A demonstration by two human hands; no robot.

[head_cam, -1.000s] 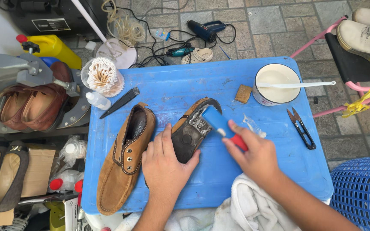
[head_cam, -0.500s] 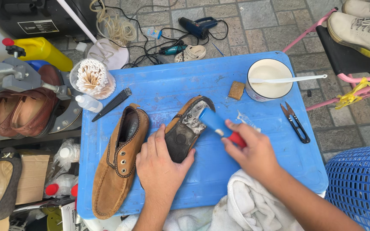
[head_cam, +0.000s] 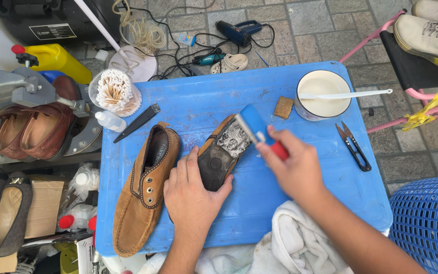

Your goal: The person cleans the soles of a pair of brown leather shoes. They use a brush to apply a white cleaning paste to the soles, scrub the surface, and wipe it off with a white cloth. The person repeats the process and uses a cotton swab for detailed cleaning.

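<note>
Upturned shoe [head_cam: 220, 155], sole facing the camera, lies on the blue table [head_cam: 290, 213] directly under the left hand [head_cam: 192, 195], whose fingers and thumb close around its heel end to pin it down. The right hand [head_cam: 296, 167] is clenched on the red handle of a brush [head_cam: 258, 130]; its blue head rests on the forepart of the sole, just ahead of the left fingertips. That forepart shows a whitish, patchy coating, while the dark heel half beneath the left hand appears bare, so the coating seems to be only partly laid. Immediately left of the left hand sits the matching tan shoe [head_cam: 145, 190], upright and apparently untreated. Beyond the right hand stands a white bowl [head_cam: 323, 95] of pale liquid with a stick across it, and a small tan block [head_cam: 283, 107] lies between bowl and brush. Black snips [head_cam: 353, 146] lie to the right of the right hand. A white cloth [head_cam: 285, 248] is bunched below both wrists.
</note>
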